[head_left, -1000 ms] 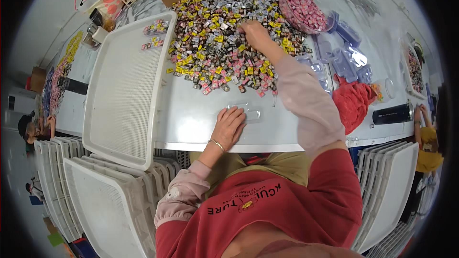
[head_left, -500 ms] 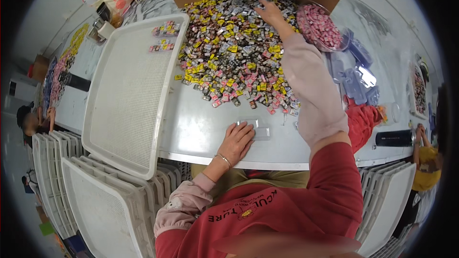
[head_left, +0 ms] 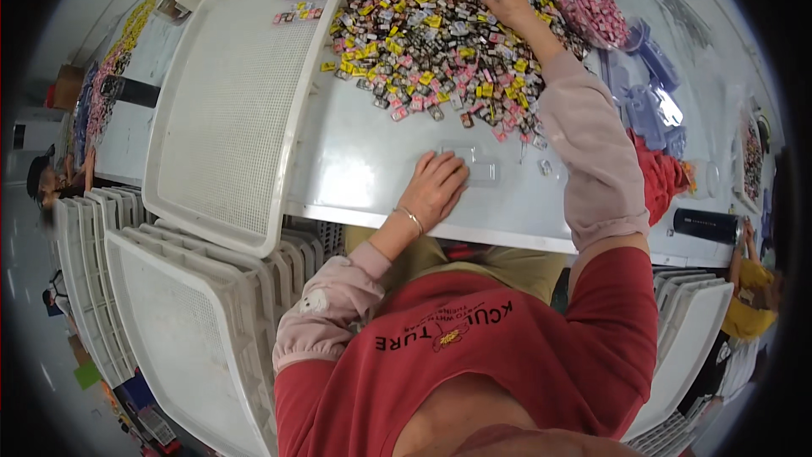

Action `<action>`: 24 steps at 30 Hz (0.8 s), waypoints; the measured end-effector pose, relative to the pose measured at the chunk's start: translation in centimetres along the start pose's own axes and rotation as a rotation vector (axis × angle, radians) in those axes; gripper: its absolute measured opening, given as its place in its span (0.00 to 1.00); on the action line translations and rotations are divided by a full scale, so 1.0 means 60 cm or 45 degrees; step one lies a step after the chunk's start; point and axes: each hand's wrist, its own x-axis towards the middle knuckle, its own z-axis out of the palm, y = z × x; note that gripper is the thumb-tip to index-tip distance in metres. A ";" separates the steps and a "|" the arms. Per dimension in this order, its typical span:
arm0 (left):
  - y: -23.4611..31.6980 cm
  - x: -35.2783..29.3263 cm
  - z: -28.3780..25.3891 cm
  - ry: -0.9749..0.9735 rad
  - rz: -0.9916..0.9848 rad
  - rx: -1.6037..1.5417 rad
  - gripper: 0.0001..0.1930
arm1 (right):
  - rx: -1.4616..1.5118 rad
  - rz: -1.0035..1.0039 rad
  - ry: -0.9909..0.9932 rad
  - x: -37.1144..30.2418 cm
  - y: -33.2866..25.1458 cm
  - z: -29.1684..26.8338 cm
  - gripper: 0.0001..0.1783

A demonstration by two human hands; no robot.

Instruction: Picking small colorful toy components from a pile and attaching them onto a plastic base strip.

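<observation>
The left hand (head_left: 436, 190) partly hides the clear plastic tray (head_left: 484, 171).

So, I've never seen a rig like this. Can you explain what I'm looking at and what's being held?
There is no machine here: these are a person's two bare hands. The view comes from a wide fisheye camera worn on the head, looking down, so straight edges bend and picture left is the person's left.

On the pale table lies a big pile of small yellow, pink, dark and pale pieces. To its left is a large white tray with two small packs near its far right corner.

The left hand rests at the left end of a clear plastic container. The right hand reaches into the pile; whether it pinches a piece is too small to tell.
</observation>
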 end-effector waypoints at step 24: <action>-0.044 -0.076 -0.082 0.747 -0.774 -0.619 0.12 | 1.322 0.263 -0.461 -0.278 -0.167 -0.072 0.11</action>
